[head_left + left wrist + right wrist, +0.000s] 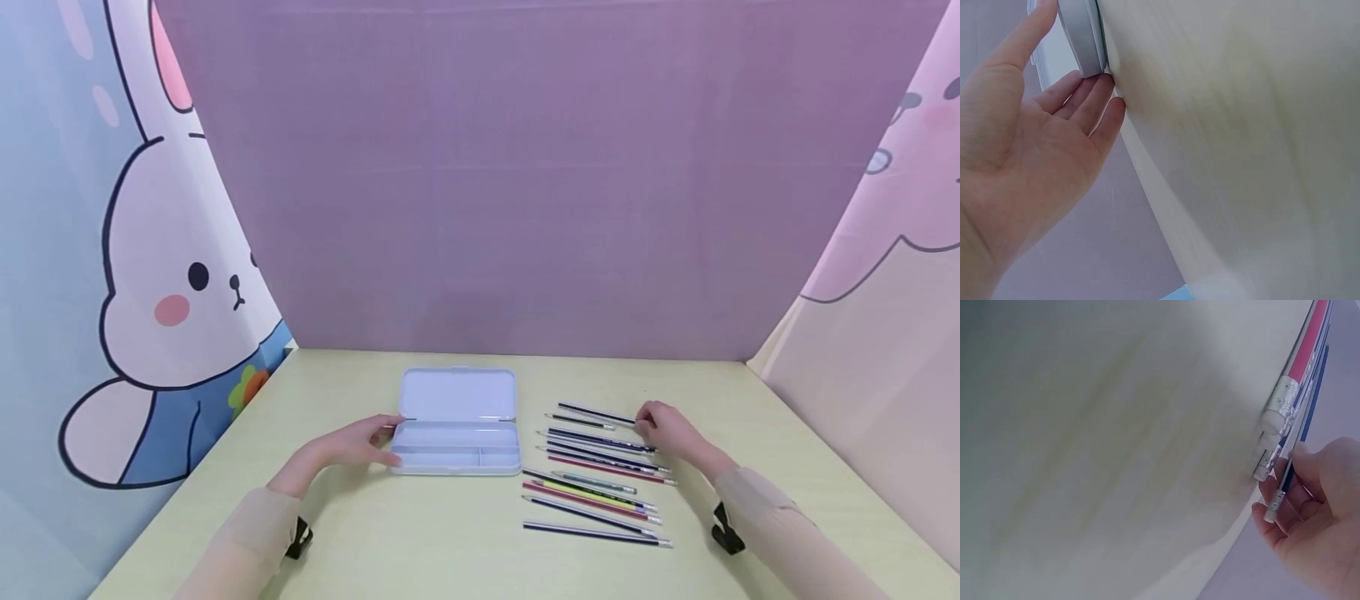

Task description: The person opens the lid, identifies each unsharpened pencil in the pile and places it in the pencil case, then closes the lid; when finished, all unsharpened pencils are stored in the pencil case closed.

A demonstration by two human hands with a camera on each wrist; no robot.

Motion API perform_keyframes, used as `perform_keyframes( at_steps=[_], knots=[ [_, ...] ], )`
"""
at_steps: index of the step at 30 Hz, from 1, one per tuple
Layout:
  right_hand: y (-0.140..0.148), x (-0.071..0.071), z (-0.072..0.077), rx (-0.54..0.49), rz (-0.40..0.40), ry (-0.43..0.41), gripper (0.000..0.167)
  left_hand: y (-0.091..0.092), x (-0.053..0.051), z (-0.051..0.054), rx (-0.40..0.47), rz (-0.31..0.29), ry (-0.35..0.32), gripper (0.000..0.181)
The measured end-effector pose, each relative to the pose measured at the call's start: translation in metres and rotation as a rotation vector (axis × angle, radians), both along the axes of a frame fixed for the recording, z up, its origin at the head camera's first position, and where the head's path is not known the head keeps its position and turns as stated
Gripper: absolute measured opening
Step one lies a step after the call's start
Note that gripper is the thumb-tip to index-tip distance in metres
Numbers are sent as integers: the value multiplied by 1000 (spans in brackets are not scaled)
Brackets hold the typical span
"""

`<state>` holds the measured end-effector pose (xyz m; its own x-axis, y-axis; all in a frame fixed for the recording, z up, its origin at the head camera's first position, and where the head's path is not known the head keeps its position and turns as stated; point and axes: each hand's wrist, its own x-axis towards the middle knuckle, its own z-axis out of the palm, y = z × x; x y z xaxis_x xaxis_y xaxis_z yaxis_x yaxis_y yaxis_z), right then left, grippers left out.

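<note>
A white pencil case [457, 457] lies on the table with its lid [459, 395] swung back, showing bare compartments. My left hand [358, 442] holds the case's left end, thumb at the front corner and fingers towards the hinge. In the left wrist view, that hand [1041, 131] has its fingertips against the case's end [1082, 37]. My right hand [667, 427] pinches a dark striped pencil [596, 412] near its eraser end, at the far side of the pencils. The right wrist view shows this pencil [1286, 478] between thumb and fingers of the hand [1316, 519].
Several pencils lie in rough rows to the right of the case, among them a yellow pencil [592, 495], a red pencil [600, 503] and a dark one [592, 533] nearest me. A purple cloth [525, 183] hangs behind the pale table [420, 533].
</note>
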<state>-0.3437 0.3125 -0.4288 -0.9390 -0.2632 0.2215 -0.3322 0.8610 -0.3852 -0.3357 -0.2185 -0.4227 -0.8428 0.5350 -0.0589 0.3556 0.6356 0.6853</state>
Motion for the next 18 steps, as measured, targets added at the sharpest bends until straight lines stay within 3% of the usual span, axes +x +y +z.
perform_keyframes(
  at_steps=[10,18],
  knots=[
    [0,0,-1,-32,57,25,11,0,0,1,0,8,-12,79],
    [1,1,0,-28,67,56,14,-1,0,1,-23,-23,15,80]
  ],
)
